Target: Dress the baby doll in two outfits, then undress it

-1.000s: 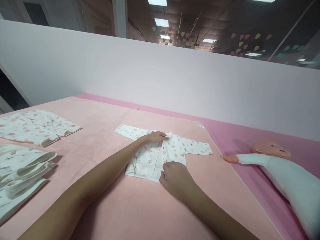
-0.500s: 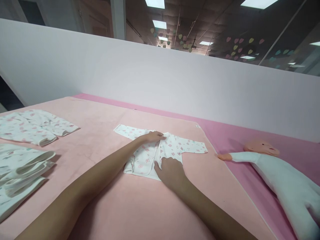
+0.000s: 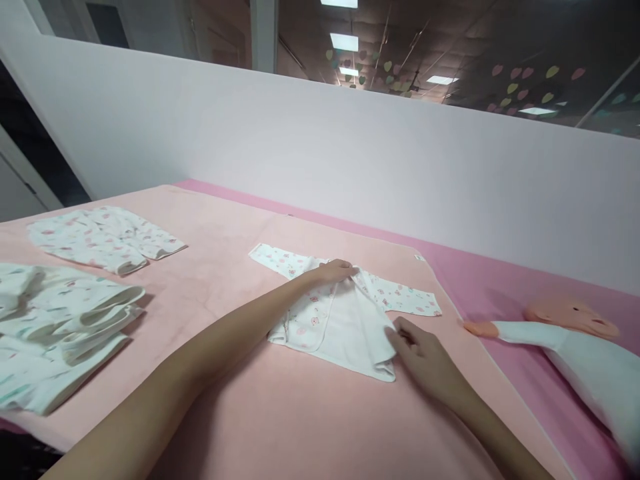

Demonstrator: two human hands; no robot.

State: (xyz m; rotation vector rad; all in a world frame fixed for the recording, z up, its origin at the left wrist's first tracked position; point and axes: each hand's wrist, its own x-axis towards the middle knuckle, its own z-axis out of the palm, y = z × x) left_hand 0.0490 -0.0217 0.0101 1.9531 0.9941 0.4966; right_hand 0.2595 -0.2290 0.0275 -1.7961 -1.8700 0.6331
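Observation:
A small white baby shirt (image 3: 345, 327) with a pink print lies spread on the pink mat, both sleeves stretched outward. Its right-hand front panel is folded back, so the plain white lining shows. My left hand (image 3: 336, 271) is at the neckline, fingers closed on the collar edge. At the lower right, my right hand (image 3: 423, 350) is closed with its fingertips at the edge of the turned-back panel. Part of its grip is hidden behind the fingers.
Printed baby pants (image 3: 105, 237) and a stack of folded baby clothes (image 3: 60, 327) lie at the left. To the right, a baby doll (image 3: 575, 353) in white rests on the darker pink surface (image 3: 480, 273). A white partition (image 3: 310, 153) rises behind the pink mat (image 3: 225, 227).
My right hand has moved right, and the shirt's right-hand front panel has swung open with it, baring the lining. My left hand stays at the neckline. The view has shifted left.

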